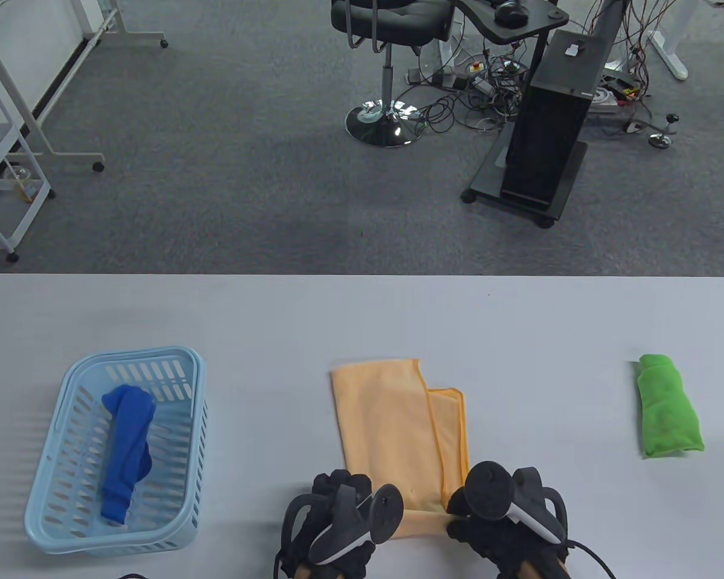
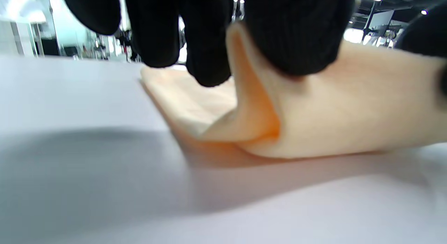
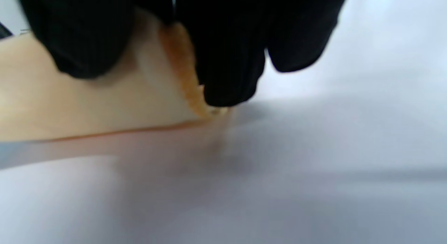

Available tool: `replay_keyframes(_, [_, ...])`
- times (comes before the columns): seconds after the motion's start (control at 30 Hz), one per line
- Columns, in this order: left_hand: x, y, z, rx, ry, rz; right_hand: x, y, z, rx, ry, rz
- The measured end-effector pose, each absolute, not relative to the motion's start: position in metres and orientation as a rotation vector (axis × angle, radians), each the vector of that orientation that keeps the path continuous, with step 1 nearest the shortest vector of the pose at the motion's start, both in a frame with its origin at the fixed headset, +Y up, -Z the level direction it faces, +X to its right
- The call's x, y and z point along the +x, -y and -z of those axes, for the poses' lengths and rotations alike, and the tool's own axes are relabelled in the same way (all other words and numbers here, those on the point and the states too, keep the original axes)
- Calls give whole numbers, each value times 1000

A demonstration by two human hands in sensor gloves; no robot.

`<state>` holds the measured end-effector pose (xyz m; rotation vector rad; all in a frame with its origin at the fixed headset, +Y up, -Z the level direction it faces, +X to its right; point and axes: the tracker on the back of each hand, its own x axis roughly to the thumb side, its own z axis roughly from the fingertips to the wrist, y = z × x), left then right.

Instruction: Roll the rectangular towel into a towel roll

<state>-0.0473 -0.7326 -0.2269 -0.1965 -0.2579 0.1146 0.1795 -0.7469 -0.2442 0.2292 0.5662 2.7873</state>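
Note:
A folded orange towel (image 1: 392, 422) lies lengthwise in the middle of the white table (image 1: 362, 313). My left hand (image 1: 344, 512) grips the towel's near left corner, and my right hand (image 1: 495, 512) grips its near right corner. In the left wrist view my fingers (image 2: 293, 34) pinch the near edge of the towel (image 2: 331, 114) and lift it off the table into a curl. In the right wrist view my fingers (image 3: 227, 51) pinch the towel's stitched corner (image 3: 104, 104), which is raised a little above the table.
A light blue basket (image 1: 181, 362) at the left holds a rolled blue towel (image 1: 127, 446). A rolled green towel (image 1: 666, 410) lies at the right. The table's far edge runs across the middle of the table view, with carpet, a chair and a stand beyond.

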Motion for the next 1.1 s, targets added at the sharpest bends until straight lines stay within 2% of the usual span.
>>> replay_keyframes(0.1, [-51, 738, 230, -182, 233, -208, 182, 743, 250, 219, -478, -2785])
replay_keyframes(0.23, [-47, 753, 235, -208, 189, -128, 180, 742, 259, 188, -422, -2871])
replay_keyframes(0.33, [-46, 755, 239, -186, 154, -90, 178, 730, 255, 221, -289, -2844])
replay_keyframes(0.47, [-47, 761, 243, -184, 126, -70, 167, 715, 239, 424, -50, -2760])
replay_keyframes(0.53, [-47, 764, 244, -197, 121, -57, 151, 728, 236, 570, -149, -2742])
replay_keyframes(0.63, [-47, 769, 245, -199, 104, -36, 138, 755, 241, 587, -330, -2966])
replay_keyframes(0.73, [-50, 766, 244, -172, 70, 13, 135, 770, 242, 593, -484, -3070])
replay_keyframes(0.83, [-50, 744, 239, -64, 75, 29, 132, 771, 241, 579, -446, -3081])
replay_keyframes(0.9, [-40, 734, 232, 32, 163, -3, 131, 773, 242, 566, -484, -3095])
replay_keyframes(0.97, [-32, 738, 231, 2, 257, -24, 130, 775, 242, 553, -476, -3105])
replay_keyframes(1.1, [-26, 766, 234, -265, 314, 70, 127, 778, 243, 509, -457, -3154])
